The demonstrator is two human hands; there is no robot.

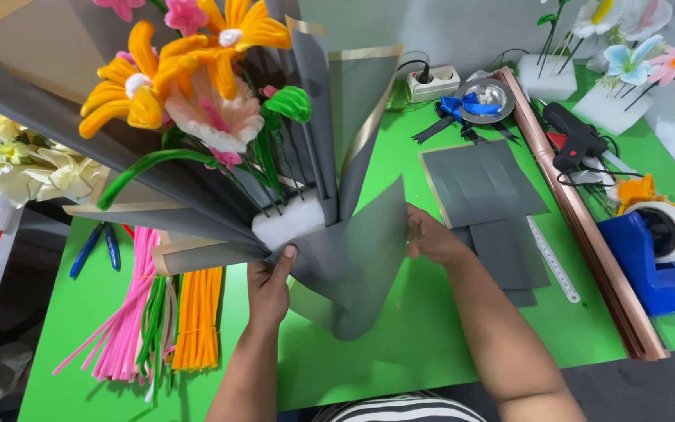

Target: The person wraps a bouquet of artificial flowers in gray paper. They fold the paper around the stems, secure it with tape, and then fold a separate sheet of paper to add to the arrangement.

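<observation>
A bouquet of orange, pink and cream pipe-cleaner flowers (197, 78) with green stems stands in a white foam block (287, 223), wrapped in grey paper sheets with gold edges (337, 101). My left hand (269, 285) grips the bouquet's base from below, thumb on the grey wrap. My right hand (431, 238) holds the edge of a grey sheet (357, 262) folded around the front of the base. Both hands are over the green table (400, 344).
Bundles of pink, green and orange pipe cleaners (162, 320) lie at left beside blue pliers (91, 246). Right of my hands: a stack of grey sheets (482, 187), a ruler (552, 258), a copper paper roll (587, 234), a glue gun (576, 141), a blue tape dispenser (654, 250), a blue ribbon (466, 105).
</observation>
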